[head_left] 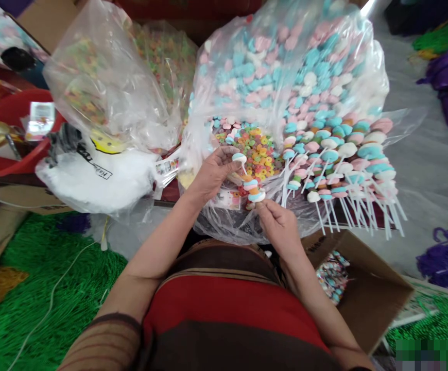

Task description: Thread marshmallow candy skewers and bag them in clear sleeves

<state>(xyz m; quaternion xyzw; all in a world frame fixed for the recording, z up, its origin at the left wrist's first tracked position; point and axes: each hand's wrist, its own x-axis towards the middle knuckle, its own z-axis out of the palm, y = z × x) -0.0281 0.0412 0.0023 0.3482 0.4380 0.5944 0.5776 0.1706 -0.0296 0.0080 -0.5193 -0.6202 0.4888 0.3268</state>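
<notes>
My left hand (pixel 217 172) pinches a blue-and-white marshmallow (pixel 239 157) between thumb and fingers. A short length of white stick (pixel 244 168) shows just below that sweet. Lower down, blue, pink, white and orange sweets are stacked in a row on a candy skewer (pixel 253 189). At its lower end, the closed thumb and fingers of my right hand (pixel 280 221) grip it. Behind both hands lies a heap of ring gummies (pixel 260 157) in yellow, red, green and orange, inside an opened clear plastic bag (pixel 195 136).
Many finished-looking candy skewers (pixel 343 159) lie piled at the right, sticks towards me. Behind them bulges a big bag of marshmallows (pixel 255 62). A bag of gummies (pixel 92 87), a white bag (pixel 104 175) and a red basin (pixel 23 159) stand left. A cardboard box (pixel 371 293) sits below right.
</notes>
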